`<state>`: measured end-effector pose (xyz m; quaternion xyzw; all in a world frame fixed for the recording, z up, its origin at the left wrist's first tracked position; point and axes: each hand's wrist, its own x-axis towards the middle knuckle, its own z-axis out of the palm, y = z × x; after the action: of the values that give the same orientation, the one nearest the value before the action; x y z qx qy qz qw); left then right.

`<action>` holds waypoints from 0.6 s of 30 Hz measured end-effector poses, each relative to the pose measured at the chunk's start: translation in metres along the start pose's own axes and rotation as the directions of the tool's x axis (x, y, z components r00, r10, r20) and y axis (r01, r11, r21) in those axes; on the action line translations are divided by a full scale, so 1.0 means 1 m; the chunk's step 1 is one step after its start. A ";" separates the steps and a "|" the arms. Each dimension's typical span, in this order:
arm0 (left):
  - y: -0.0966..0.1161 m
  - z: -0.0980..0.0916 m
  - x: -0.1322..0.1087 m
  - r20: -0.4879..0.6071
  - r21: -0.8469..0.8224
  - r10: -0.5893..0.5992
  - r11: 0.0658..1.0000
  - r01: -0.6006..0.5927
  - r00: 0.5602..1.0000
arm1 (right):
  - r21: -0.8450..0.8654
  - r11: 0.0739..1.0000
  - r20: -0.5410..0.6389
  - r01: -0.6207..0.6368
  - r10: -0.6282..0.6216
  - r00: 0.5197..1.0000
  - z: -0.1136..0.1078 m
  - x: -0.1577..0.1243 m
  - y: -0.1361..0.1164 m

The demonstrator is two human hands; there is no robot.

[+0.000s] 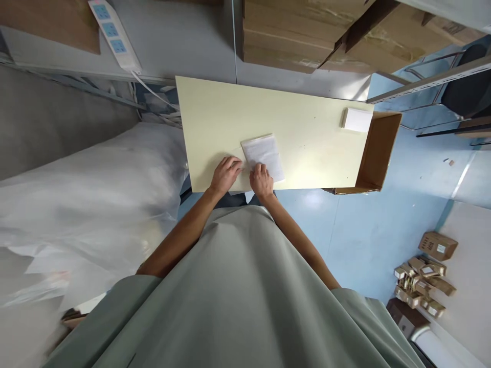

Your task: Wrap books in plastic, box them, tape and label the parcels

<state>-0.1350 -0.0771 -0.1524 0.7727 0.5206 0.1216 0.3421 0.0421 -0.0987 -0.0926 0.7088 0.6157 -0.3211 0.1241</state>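
One flat white packet [265, 150] is lying askew near the middle of a pale board [314, 153], toward the near edge, probably so both hands are reaching it without stretching. Right hand [261, 180] is resting curled fingers on its near part, seemingly steadying it; whether it is pinching anything, cannot tell. Left hand [227, 175] is hovering or resting just beside the packet's left edge, fingers bent; grip not showing. Small white block [357, 120], box or stack unclear, is sitting at the far right corner, likely clear of the working spot. Open cardboard box [385, 153] is standing at the board's right end, perhaps for easy reach.
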 end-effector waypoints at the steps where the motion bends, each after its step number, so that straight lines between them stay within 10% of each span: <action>1: -0.003 -0.002 -0.002 -0.006 -0.005 0.004 1.000 -0.004 1.000 | 0.021 1.000 -0.002 0.003 -0.003 1.000 0.002 0.001 0.002; 9: -0.008 -0.011 -0.021 0.095 0.011 0.057 0.998 -0.058 0.994 | 0.183 0.967 -0.213 -0.179 0.217 0.953 -0.021 0.006 0.060; 18: -0.019 -0.014 -0.010 0.095 0.043 0.045 0.998 -0.049 0.994 | 0.382 0.868 -0.024 -0.319 0.354 0.935 -0.026 0.043 0.087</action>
<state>-0.1603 -0.0766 -0.1529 0.7973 0.4882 0.0815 0.3455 0.1342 -0.0677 -0.1180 0.8300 0.4157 -0.3716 0.0127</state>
